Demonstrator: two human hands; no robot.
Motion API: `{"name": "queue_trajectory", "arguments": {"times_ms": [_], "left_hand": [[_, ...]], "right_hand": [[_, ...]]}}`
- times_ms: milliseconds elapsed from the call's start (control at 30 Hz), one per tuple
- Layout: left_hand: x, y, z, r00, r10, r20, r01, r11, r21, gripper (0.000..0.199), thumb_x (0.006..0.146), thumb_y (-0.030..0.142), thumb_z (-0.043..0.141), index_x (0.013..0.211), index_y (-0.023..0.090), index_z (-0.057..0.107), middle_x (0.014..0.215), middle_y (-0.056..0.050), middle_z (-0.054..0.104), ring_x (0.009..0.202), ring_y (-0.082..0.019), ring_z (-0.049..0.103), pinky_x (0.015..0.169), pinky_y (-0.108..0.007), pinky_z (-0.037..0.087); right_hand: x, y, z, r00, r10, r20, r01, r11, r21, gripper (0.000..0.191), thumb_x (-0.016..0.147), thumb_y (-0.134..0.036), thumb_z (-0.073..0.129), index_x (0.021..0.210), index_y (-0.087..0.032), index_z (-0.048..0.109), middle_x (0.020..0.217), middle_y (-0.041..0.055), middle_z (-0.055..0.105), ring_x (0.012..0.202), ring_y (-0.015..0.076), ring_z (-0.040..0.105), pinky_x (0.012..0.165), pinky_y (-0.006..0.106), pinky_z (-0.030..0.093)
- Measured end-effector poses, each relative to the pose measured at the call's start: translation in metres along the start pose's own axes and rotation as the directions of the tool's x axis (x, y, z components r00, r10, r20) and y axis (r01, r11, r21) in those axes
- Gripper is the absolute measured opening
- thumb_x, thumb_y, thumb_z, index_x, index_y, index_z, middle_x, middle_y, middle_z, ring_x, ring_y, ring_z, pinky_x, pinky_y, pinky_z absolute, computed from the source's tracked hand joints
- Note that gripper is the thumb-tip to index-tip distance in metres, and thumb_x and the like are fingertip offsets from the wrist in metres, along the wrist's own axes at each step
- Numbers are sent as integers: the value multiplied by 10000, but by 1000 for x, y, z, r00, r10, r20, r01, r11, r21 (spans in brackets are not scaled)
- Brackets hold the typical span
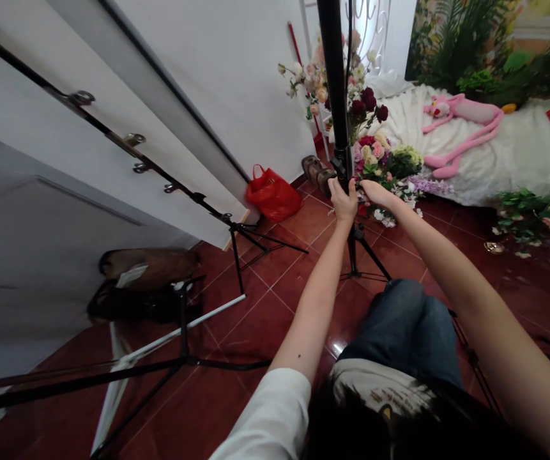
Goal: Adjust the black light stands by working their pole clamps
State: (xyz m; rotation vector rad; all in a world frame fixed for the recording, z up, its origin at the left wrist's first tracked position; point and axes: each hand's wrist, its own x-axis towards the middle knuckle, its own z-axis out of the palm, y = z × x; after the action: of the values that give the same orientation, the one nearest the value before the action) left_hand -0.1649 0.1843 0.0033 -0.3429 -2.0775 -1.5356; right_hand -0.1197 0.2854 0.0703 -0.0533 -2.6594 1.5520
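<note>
The lower part of the grip is partly hidden: the fingers of the right hand (375, 193) are lost behind the black light-stand pole (336, 76), so its closure cannot be told. The left hand (342, 203) is curled around the pole just below a dark clamp collar (339, 169), whose shape is hard to make out. The pole stands upright on tripod legs (358, 255), with its top cut off by the frame. Artificial flowers (375, 153) are massed just behind the grip, a red plastic bag (273, 195) lies to its left, and a pink plush toy (461, 121) rests on a white fur rug (533, 153) beyond. A white label (131, 275) on a brown bag (160, 265) is unreadable.
</note>
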Motion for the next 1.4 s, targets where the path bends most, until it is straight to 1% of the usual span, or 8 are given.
{"name": "queue_trajectory", "arguments": {"times_ms": [133, 200, 333, 533, 767, 933, 1233, 1400], "left_hand": [[-2, 0, 0, 1000, -19, 3, 19, 1000, -4, 616, 935, 662, 391, 1177, 130, 585, 1246, -226, 603, 1367, -284, 525, 1152, -423, 431], [-3, 2, 0, 1000, -28, 1, 28, 1000, 2, 632, 931, 665, 399, 1177, 113, 582, 1256, -245, 595, 1367, -291, 527, 1153, -422, 428], [-5, 7, -2, 998, -58, -4, 58, 998, 19, 648, 928, 652, 421, 1209, 85, 557, 1298, -279, 578, 1364, -304, 534, 1147, -411, 429], [-3, 7, -5, 998, -56, 30, 55, 998, 32, 505, 911, 446, 535, 1241, 64, 541, 1303, -297, 578, 1352, -321, 545, 1124, -410, 444], [-2, 10, -9, 997, -65, 31, 65, 998, -2, 506, 838, 294, 562, 1296, 99, 470, 1287, -248, 606, 1308, -289, 581, 1128, -390, 436], [-4, 12, -10, 999, -20, 41, 22, 999, -47, 624, 792, 395, 641, 1284, 76, 427, 1264, -284, 603, 1269, -328, 604, 1030, -396, 493], [-6, 8, -8, 998, 56, -35, -57, 997, -49, 574, 896, 625, 487, 1162, 117, 519, 1083, -181, 633, 1107, -258, 660, 983, -370, 503], [-5, 10, -7, 995, 72, -67, -76, 995, -59, 562, 925, 638, 435, 1134, 127, 536, 1051, -156, 617, 1112, -240, 648, 1015, -373, 486]], "right_hand": [[-14, -1, -10, 990, 117, 82, -138, 930, 340, 14, 932, -223, 440, 930, -229, 427, 577, -116, 256, 434, 73, 208, 462, 193, 259], [-14, -3, -14, 987, 148, 65, -161, 921, 355, 97, 900, -165, 419, 972, -227, 440, 574, -116, 261, 427, 76, 193, 446, 190, 240], [-4, -14, -15, 990, 118, -79, -94, 963, 251, 141, 859, -128, 406, 945, -218, 472, 626, -68, 382, 461, 95, 317, 461, 233, 366], [-7, -48, 3, 954, -278, -113, 278, 960, -16, 431, 774, -270, 672, 1154, -185, 486, 1043, 92, 626, 960, 218, 636, 863, 373, 555], [-2, -65, 36, 923, -265, -280, 241, 964, -116, 441, 872, -298, 599, 1258, -180, 423, 1086, 116, 651, 1032, 235, 645, 966, 420, 521], [-3, -72, 25, 911, -340, -233, 320, 940, -117, 416, 850, -203, 596, 1237, -189, 444, 1041, 81, 659, 993, 212, 648, 970, 387, 521], [25, -121, 12, 760, -412, -503, 336, 911, -238, 472, 900, -177, 505, 1343, -151, 344, 1160, 81, 589, 1070, 185, 629, 980, 353, 498], [35, -168, -29, 806, -456, -378, 401, 889, -220, 544, 875, -178, 515, 1374, -93, 316, 1072, 20, 588, 1019, 165, 649, 904, 312, 487]]}}
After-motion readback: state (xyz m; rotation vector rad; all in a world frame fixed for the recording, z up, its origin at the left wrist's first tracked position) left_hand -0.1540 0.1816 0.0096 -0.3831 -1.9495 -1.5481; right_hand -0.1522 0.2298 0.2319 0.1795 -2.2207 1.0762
